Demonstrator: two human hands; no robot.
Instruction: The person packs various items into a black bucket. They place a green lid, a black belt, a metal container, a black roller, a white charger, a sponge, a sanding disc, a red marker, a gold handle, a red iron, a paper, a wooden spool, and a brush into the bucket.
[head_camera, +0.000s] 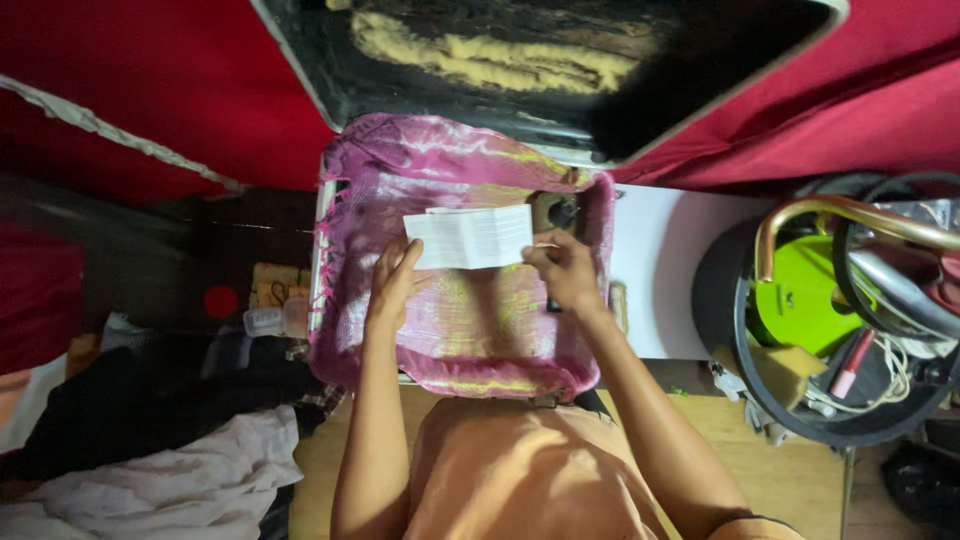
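- Head view, looking straight down over the person's chest and both forearms.
- Left hand: fingers curled and pinching the lower left corner of a white folded paper; thumb lies on the near face, the other fingertips are hidden behind the sheet.
- Right hand: fingers drawn together, pinching the right edge of the same paper; knuckles face the camera. A short dark object shows just below this hand (too small to tell what it is).
- The paper is held flat and roughly level between the two hands, above the far half of a pink cloth. Fine print covers it; fold lines run across its width.
- The pink cloth, with yellow-green streaks, is draped over a rectangular surface, its edges hanging down at left and near side; a fringe shows along the left edge.
- A dark round knob-like part sits at the cloth's far right corner, just beyond the right hand.
- Orange shirt fills the near centre.
- Right of the cloth: a white tabletop, then a black round bin holding a green disc, cables and a brass-coloured curved tube.
- Left: dark and white clothes piled low.
- Far side: red fabric and an open black-lined lid.
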